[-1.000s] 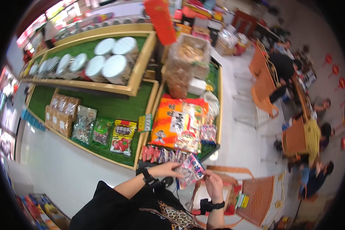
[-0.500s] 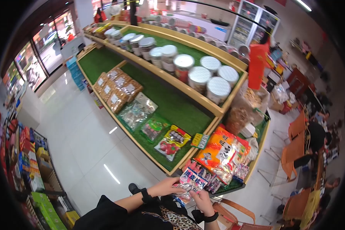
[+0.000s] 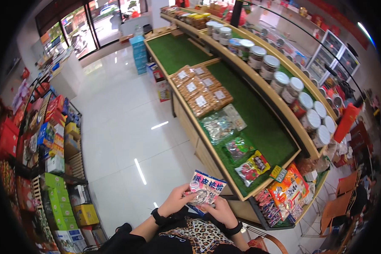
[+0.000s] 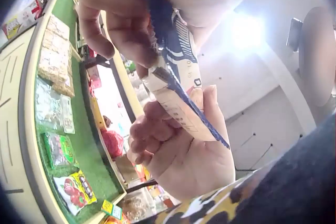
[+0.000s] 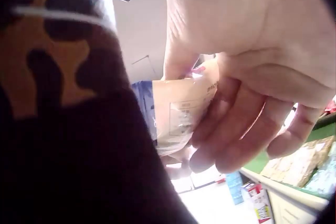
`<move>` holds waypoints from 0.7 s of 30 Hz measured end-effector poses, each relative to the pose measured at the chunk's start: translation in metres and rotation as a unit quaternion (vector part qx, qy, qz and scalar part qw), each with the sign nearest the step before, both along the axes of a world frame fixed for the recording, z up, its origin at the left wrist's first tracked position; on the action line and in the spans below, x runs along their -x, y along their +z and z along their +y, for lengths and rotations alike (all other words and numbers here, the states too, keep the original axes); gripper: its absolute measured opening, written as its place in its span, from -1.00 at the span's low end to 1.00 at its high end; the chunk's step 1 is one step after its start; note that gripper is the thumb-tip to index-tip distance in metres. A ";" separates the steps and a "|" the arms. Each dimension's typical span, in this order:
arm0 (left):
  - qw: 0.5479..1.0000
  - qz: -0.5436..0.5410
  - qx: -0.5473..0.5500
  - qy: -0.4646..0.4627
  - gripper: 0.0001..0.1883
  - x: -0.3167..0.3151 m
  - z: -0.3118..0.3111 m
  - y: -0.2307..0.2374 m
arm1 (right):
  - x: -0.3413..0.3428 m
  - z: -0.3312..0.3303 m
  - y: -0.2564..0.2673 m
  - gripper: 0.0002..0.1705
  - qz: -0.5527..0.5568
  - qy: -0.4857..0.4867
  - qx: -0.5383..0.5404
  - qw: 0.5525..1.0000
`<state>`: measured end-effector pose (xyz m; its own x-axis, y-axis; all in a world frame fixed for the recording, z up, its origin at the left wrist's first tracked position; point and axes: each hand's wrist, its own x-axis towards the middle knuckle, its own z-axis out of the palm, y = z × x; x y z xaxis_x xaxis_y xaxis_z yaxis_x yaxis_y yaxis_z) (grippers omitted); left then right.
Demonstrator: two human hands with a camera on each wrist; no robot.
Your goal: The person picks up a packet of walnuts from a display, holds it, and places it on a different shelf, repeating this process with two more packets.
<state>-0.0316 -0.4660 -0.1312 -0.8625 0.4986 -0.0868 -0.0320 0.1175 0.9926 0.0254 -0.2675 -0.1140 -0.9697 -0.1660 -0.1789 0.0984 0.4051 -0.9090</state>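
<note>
A printed snack packet (image 3: 208,186), pink and white with dark blue edges and large characters, is held in front of the body in the head view. My left hand (image 3: 176,200) pinches its left side, thumb on the printed front. On the lower right, my right hand (image 3: 223,213) grips the packet with the thumb over its front. From the left wrist, the packet (image 4: 176,77) shows edge-on between the left hand (image 4: 121,8) above and the right hand (image 4: 184,163) below. The right wrist view shows the pale back of the packet (image 5: 181,108) against the right fingers (image 5: 236,129).
A green-lined display stand (image 3: 258,122) to the right bears brown snack packs (image 3: 201,91), a red-and-yellow bag (image 3: 253,168) and lidded jars (image 3: 280,80). An orange bag (image 3: 288,186) lies at its near end. Stocked shelves (image 3: 55,169) line the left; tiled floor (image 3: 127,127) runs between.
The head view has swung left, bringing the aisle and left shelves into sight and shifting the stand rightward. Both hands keep hold of the packet, which now stands more upright before the body.
</note>
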 end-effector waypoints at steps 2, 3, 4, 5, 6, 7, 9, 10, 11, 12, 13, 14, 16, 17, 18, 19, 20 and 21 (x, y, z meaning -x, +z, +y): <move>0.993 -0.060 -0.060 0.076 -0.70 0.001 -0.026 0.000 | 0.019 -0.027 0.006 -0.66 0.023 0.022 0.050 0.998; 0.992 -0.063 -0.043 0.101 -0.72 0.000 -0.039 -0.002 | 0.029 -0.037 0.011 -0.65 0.041 0.072 0.043 0.996; 0.991 -0.072 -0.042 0.107 -0.72 0.000 -0.049 -0.003 | 0.038 -0.045 0.014 -0.64 0.055 0.121 0.036 0.990; 0.985 -0.083 -0.060 0.140 -0.72 0.000 -0.057 -0.004 | 0.049 -0.052 0.011 -0.63 0.063 0.164 0.028 0.984; 0.977 -0.095 -0.078 0.174 -0.72 -0.001 -0.063 -0.005 | 0.058 -0.059 0.010 -0.64 0.090 0.186 0.014 0.978; 0.974 -0.089 -0.078 0.192 -0.72 0.000 -0.069 -0.003 | 0.068 -0.065 0.007 -0.64 0.103 0.207 0.004 0.973; 0.956 -0.124 -0.125 0.233 -0.71 0.000 -0.074 -0.012 | 0.085 -0.074 0.005 -0.64 0.112 0.238 -0.003 0.965; 0.938 -0.148 -0.171 0.263 -0.71 0.003 -0.076 -0.015 | 0.095 -0.079 0.006 -0.64 0.117 0.244 0.007 0.963; 0.936 -0.148 -0.171 0.271 -0.71 0.007 -0.079 -0.017 | 0.104 -0.082 0.005 -0.64 0.123 0.249 0.016 0.960; 0.934 -0.156 -0.166 0.275 -0.71 0.011 -0.082 -0.016 | 0.113 -0.084 0.003 -0.64 0.122 0.256 0.019 0.959; 0.933 -0.163 -0.161 0.278 -0.72 0.018 -0.085 -0.015 | 0.123 -0.086 0.000 -0.64 0.131 0.262 -0.011 0.956; 0.932 -0.160 -0.160 0.283 -0.72 0.028 -0.088 -0.012 | 0.134 -0.086 -0.004 -0.64 0.141 0.266 -0.042 0.953; 0.953 -0.150 -0.088 0.249 -0.77 0.053 -0.097 -0.003 | 0.157 -0.086 -0.015 -0.65 0.165 0.260 -0.044 0.950; 0.953 -0.145 -0.086 0.250 -0.77 0.070 -0.099 -0.001 | 0.171 -0.085 -0.018 -0.66 0.186 0.250 -0.049 0.949; 0.968 -0.041 -0.036 0.246 -0.80 0.089 -0.101 0.002 | 0.186 -0.083 -0.010 -0.66 0.192 0.249 -0.047 0.948; 0.969 0.065 0.014 0.238 -0.83 0.108 -0.103 0.005 | 0.203 -0.080 0.003 -0.67 0.200 0.246 -0.071 0.946; 0.969 0.074 0.016 0.237 -0.83 0.128 -0.107 0.007 | 0.220 -0.077 0.012 -0.67 0.210 0.242 -0.096 0.942; 0.972 0.036 0.034 0.229 -0.85 0.148 -0.112 0.008 | 0.237 -0.073 0.013 -0.67 0.218 0.240 -0.095 0.941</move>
